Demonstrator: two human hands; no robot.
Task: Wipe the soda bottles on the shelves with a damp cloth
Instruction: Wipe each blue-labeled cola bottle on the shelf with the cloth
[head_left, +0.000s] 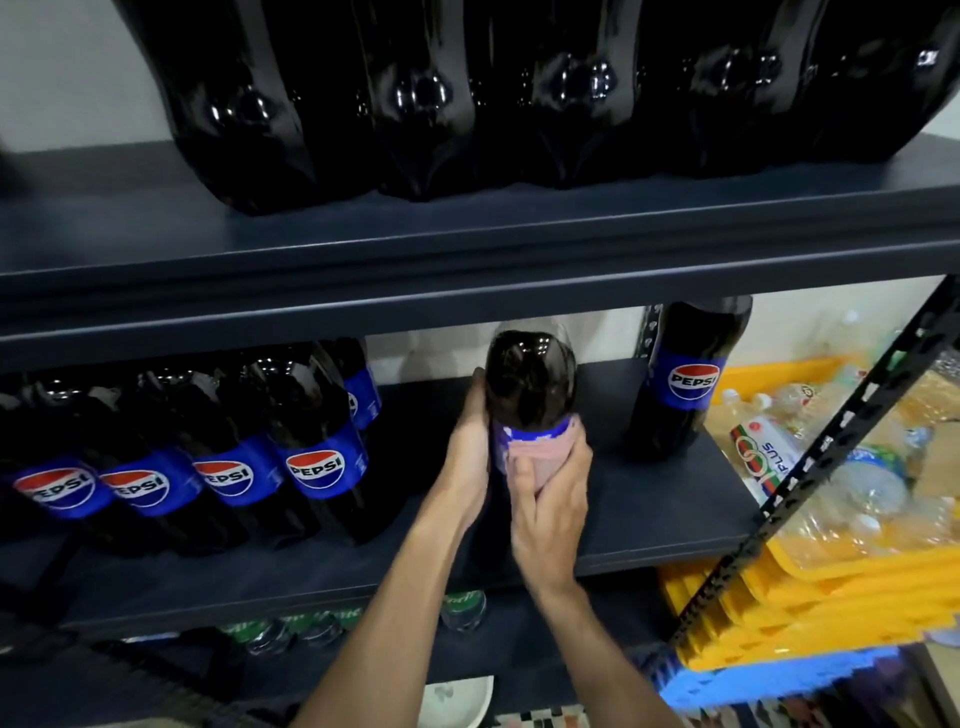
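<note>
A dark Pepsi bottle (530, 384) with a blue label stands in the middle of the dark middle shelf (649, 499). My left hand (467, 457) grips its left side. My right hand (550, 509) presses a pink cloth (540, 457) against the blue label, fingers curled round cloth and bottle. Several more Pepsi bottles (317, 441) stand in a row to the left. One single Pepsi bottle (685, 384) stands at the shelf's right end. A row of large dark bottles (415, 104) fills the upper shelf (467, 244).
Green-labelled bottles (462, 608) show on the shelf below. Right of the rack's perforated upright (831, 457), stacked yellow crates (810, 597) hold clear plastic bottles, above a blue crate (769, 675). A white object (457, 701) lies low in the frame.
</note>
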